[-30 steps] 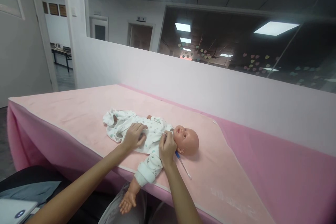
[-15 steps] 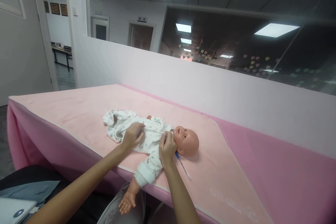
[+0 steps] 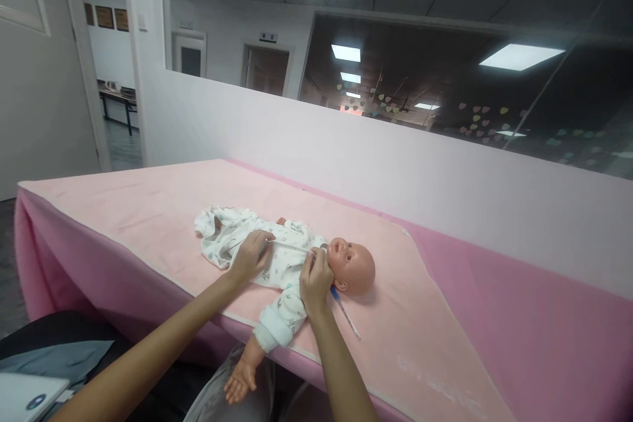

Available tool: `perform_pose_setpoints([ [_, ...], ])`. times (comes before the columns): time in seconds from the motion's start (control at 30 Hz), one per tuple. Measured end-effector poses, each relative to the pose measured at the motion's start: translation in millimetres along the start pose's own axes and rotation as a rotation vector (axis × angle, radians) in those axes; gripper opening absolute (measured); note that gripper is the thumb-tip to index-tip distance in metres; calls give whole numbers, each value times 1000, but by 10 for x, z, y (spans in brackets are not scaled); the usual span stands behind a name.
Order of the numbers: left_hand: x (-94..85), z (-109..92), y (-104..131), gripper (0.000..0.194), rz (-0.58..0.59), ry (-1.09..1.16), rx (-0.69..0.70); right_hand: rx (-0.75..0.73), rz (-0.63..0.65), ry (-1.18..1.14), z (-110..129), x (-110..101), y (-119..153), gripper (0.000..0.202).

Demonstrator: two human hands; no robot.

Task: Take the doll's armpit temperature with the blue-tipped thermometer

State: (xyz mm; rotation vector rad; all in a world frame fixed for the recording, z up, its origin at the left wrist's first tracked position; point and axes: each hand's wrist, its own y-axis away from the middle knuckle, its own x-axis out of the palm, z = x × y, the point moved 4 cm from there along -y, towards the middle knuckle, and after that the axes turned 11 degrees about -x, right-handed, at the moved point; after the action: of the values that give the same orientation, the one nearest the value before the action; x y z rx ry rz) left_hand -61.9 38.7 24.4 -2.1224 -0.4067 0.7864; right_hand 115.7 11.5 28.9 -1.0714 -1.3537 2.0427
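Note:
A baby doll (image 3: pixel 359 267) lies on its back in a white printed garment (image 3: pixel 284 270), its head to the right. My left hand (image 3: pixel 252 254) is closed at the doll's middle, pinching one end of a thin white edge on the garment's front. At the neck end, my right hand (image 3: pixel 316 280) pinches the other end of that edge. It runs fairly straight between them. Both sets of fingertips are partly hidden. One doll arm (image 3: pixel 243 369) hangs over the table's near edge. Beside the doll's head lies a slim white stick with a blue end (image 3: pixel 347 314), like a thermometer.
A pale pink mat (image 3: pixel 420 336) covers the table over a darker pink cloth (image 3: pixel 554 316). Behind it stands a white wall (image 3: pixel 346 158) with a window above. A white device (image 3: pixel 30 395) lies at the lower left, near my left forearm.

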Motion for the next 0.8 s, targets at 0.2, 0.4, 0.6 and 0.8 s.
perform_pose_setpoints([
  [0.2,18,9,4,11,18,22,3,2,3,2,3,-5,0,28],
  [0.4,10,13,6,15,31,24,-8,2,8,-1,0,-3,-1,29],
  [0.6,2,15,2,16,17,-32,-54,11,13,-9,2,-13,0,28],
  [0.8,-17,29,7,15,2,-124,-107,13,45,45,42,-28,-41,25],
])
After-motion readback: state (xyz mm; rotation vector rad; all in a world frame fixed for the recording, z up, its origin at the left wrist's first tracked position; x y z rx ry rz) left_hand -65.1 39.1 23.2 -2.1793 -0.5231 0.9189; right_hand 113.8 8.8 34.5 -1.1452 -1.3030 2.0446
